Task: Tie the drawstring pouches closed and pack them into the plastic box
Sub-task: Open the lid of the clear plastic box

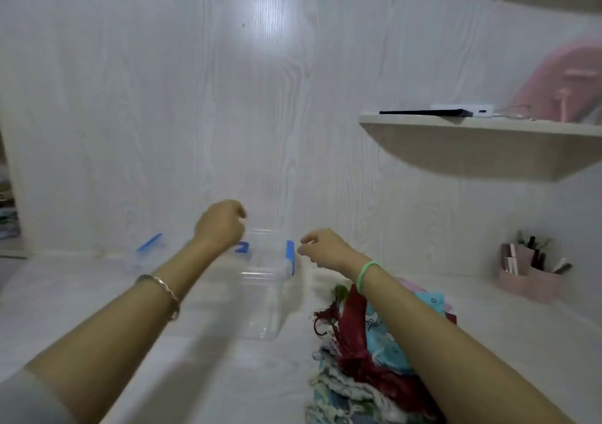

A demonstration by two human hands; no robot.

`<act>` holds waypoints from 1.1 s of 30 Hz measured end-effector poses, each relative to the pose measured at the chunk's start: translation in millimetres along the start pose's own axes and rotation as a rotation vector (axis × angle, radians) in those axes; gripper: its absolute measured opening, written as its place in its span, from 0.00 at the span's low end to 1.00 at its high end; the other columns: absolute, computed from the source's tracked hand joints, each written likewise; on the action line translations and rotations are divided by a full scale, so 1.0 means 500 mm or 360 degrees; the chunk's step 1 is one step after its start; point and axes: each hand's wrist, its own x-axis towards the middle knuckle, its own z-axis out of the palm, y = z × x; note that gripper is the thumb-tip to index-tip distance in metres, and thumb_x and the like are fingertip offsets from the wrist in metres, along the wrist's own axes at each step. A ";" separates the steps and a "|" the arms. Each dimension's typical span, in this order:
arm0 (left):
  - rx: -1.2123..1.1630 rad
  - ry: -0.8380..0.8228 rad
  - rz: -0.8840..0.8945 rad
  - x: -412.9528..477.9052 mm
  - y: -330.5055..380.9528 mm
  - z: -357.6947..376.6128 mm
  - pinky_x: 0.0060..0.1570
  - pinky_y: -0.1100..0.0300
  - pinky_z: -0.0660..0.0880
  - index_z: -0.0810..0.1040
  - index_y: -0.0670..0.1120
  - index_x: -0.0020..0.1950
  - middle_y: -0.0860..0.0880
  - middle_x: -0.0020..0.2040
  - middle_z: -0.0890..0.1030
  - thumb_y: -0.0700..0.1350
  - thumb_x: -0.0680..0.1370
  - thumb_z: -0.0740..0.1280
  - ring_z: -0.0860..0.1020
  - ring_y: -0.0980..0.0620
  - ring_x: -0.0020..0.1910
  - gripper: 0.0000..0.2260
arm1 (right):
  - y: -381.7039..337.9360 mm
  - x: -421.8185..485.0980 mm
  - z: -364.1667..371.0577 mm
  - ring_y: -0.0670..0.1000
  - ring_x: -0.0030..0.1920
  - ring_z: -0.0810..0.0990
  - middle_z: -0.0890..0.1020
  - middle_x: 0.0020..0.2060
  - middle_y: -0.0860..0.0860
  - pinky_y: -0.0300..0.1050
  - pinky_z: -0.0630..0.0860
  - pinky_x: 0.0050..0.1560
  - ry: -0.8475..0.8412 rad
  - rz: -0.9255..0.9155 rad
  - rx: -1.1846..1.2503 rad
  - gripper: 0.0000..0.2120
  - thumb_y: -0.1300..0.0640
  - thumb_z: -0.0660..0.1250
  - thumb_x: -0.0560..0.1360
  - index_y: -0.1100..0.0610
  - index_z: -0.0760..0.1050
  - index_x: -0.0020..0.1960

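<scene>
Pouches [355, 358]: heaped on the worktop [195, 374], just right of the clear plastic box [264, 332], under our right forearm. Left grip [221, 225] and right grip [322, 247]: curled above the box; what they hold, we cannot tell. Risk, we judge: forearm snagging cords, dragging the heap.

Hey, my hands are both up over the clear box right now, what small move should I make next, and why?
Probably lower the right hand to the pouch pile and pick one up to tie. The plastic box looks empty, neither the left hand nor the right visibly holds anything, and the pile lies under the right forearm.
</scene>
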 end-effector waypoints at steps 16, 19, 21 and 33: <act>-0.0089 -0.0121 -0.0723 0.030 -0.282 -0.101 0.32 0.60 0.70 0.84 0.36 0.41 0.41 0.34 0.78 0.57 0.69 0.75 0.75 0.45 0.31 0.22 | -0.007 0.073 0.059 0.54 0.26 0.74 0.73 0.31 0.55 0.41 0.73 0.25 0.0000 0.0365 0.0139 0.11 0.58 0.66 0.75 0.60 0.68 0.37; -0.0103 -0.0095 -0.0683 0.021 -0.273 -0.090 0.30 0.60 0.68 0.82 0.40 0.35 0.45 0.29 0.76 0.57 0.70 0.74 0.73 0.47 0.28 0.19 | 0.008 0.069 0.046 0.52 0.24 0.71 0.71 0.29 0.54 0.39 0.69 0.23 0.0027 0.0341 0.0187 0.14 0.58 0.66 0.76 0.60 0.66 0.34; -0.0132 -0.0069 -0.0668 0.017 -0.270 -0.083 0.33 0.60 0.68 0.80 0.42 0.31 0.46 0.28 0.74 0.58 0.70 0.73 0.72 0.48 0.27 0.20 | 0.017 0.064 0.042 0.52 0.23 0.70 0.70 0.26 0.54 0.39 0.68 0.24 0.0056 0.0307 0.0204 0.17 0.57 0.65 0.77 0.59 0.66 0.32; -0.0527 -0.0027 -0.0728 0.013 -0.310 -0.083 0.44 0.50 0.75 0.77 0.35 0.56 0.35 0.55 0.78 0.47 0.81 0.63 0.78 0.39 0.44 0.15 | 0.057 0.058 0.025 0.55 0.36 0.73 0.71 0.34 0.53 0.45 0.74 0.40 0.0079 0.0473 0.0090 0.14 0.63 0.58 0.80 0.56 0.65 0.35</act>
